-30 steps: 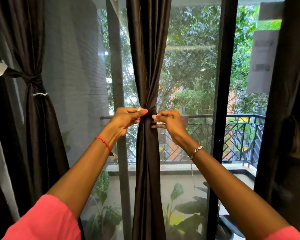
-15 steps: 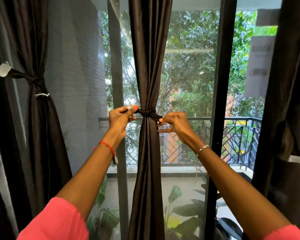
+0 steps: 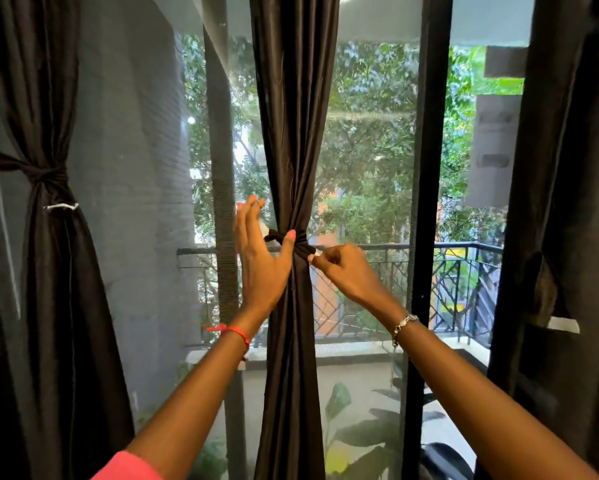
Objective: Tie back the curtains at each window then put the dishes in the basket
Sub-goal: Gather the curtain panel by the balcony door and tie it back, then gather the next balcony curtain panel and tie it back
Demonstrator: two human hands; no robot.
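A dark brown curtain (image 3: 293,133) hangs in the middle of the window, gathered at waist height by a dark tieback (image 3: 300,244). My left hand (image 3: 261,263) is beside the knot with fingers spread upward and the thumb resting on the tieback. My right hand (image 3: 343,271) pinches the right end of the tieback with closed fingers. A second curtain (image 3: 54,271) at the left is tied back with its own band (image 3: 45,174). A third curtain (image 3: 568,237) hangs at the right edge. No dishes or basket are in view.
Dark vertical window frames (image 3: 429,168) stand left and right of the middle curtain. Beyond the mesh screen are a balcony railing (image 3: 464,282), potted plants (image 3: 360,438) and trees. A grey brick wall (image 3: 132,202) lies outside at the left.
My left hand has let go of the tieback end and opened its fingers upward, thumb still on the band. My right hand keeps its pinch on the right end. The view has tilted up slightly.
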